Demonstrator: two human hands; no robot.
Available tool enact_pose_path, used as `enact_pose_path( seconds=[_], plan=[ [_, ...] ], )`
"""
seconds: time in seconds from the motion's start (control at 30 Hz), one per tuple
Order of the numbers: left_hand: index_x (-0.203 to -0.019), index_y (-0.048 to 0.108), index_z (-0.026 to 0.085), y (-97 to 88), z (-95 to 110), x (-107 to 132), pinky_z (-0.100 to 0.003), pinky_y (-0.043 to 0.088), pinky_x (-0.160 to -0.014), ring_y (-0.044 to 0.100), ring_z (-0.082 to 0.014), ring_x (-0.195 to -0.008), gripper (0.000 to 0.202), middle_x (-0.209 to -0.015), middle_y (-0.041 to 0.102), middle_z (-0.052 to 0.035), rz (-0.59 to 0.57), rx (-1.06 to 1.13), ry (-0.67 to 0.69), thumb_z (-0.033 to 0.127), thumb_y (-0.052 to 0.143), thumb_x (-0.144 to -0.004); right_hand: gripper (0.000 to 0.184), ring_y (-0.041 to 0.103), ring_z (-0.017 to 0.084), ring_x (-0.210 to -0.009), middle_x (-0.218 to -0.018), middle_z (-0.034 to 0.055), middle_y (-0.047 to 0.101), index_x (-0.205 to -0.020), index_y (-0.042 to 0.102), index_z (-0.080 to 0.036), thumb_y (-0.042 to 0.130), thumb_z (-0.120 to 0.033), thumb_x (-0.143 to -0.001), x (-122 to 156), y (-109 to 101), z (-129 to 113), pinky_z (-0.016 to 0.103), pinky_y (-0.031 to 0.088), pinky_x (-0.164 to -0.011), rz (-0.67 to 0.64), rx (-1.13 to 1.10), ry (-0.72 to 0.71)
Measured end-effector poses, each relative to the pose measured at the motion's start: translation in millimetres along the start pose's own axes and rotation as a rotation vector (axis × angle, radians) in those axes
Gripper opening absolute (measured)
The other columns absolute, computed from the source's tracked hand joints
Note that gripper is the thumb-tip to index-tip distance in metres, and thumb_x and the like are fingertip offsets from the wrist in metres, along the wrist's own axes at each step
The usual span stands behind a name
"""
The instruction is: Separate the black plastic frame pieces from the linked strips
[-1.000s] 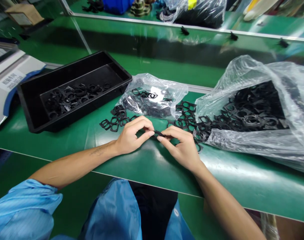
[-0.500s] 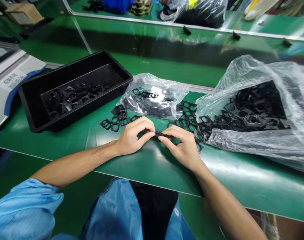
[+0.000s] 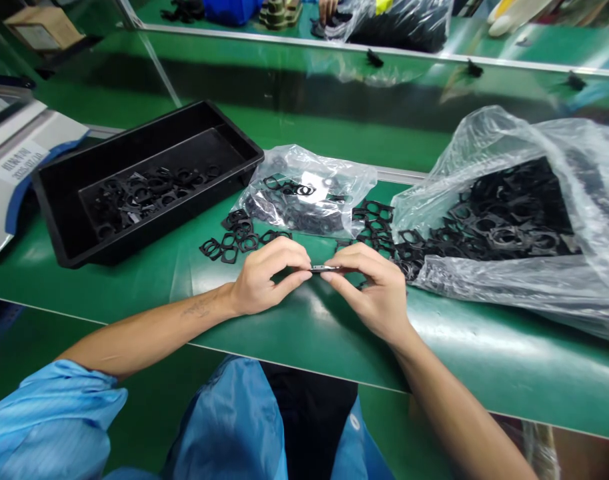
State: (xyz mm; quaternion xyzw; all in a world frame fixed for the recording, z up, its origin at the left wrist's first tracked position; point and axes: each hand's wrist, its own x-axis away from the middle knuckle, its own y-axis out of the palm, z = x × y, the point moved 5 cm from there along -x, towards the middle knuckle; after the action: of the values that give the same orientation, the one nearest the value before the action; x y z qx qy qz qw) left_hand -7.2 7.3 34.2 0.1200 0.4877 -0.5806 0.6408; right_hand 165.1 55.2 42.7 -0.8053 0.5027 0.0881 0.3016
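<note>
Between my two hands is a thin black plastic part (image 3: pixel 324 269), seen edge-on above the green table. My left hand (image 3: pixel 270 277) pinches its left end with thumb and fingers. The right end is pinched the same way by my right hand (image 3: pixel 369 283). Fingertips cover much of the part, so its full shape is hidden. Just beyond my left hand lie loose black ring-shaped frames (image 3: pixel 239 235). More black frames (image 3: pixel 377 227) are spread behind my right hand, some partly covered by it.
A black tray (image 3: pixel 149 143) holding similar parts stands at the left, beside a white and blue machine (image 3: pixel 29 160). Behind my hands lies a clear bag (image 3: pixel 344 177) of parts. A large open plastic bag (image 3: pixel 509 273) spills frames at the right. Across the divider, a person's hand (image 3: pixel 327 10) shows.
The part has been turned slightly between my fingers, and a lighter edge now shows. My right hand has shifted a little to the right. Both hands keep their pinch.
</note>
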Motion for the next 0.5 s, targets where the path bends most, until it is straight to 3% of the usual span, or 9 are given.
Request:
enact_pose_path(
  seconds=[0.23,0.5],
  plan=[
    [-0.096,0.066,0.018,-1.2,1.1,1.7,-0.024,0.058,-0.074,0.070,-0.0119,-0.081,0.007,-0.088,0.072,-0.0028,0.024,-0.001,0.052,0.016,0.071,-0.091,0.006,0.069,0.018,-0.079,-0.086,0.0033,0.073,-0.090,0.077,-0.024,0.078,-0.019,-0.086,0.0,-2.6,-4.9,0.033,0.058,-0.074,0.030,0.021,-0.082],
    [-0.094,0.066,0.017,0.1,-1.7,2.2,-0.025,0.058,-0.075,0.070,-0.0126,-0.080,0.008,-0.085,0.073,-0.0026,0.016,0.055,-0.034,0.014,0.072,-0.089,0.011,0.067,0.016,-0.076,-0.085,0.0021,0.073,-0.090,0.073,-0.024,0.078,-0.016,-0.085,0.9,-3.3,-5.8,0.030,0.055,-0.068,0.060,0.002,-0.093]
  ],
)
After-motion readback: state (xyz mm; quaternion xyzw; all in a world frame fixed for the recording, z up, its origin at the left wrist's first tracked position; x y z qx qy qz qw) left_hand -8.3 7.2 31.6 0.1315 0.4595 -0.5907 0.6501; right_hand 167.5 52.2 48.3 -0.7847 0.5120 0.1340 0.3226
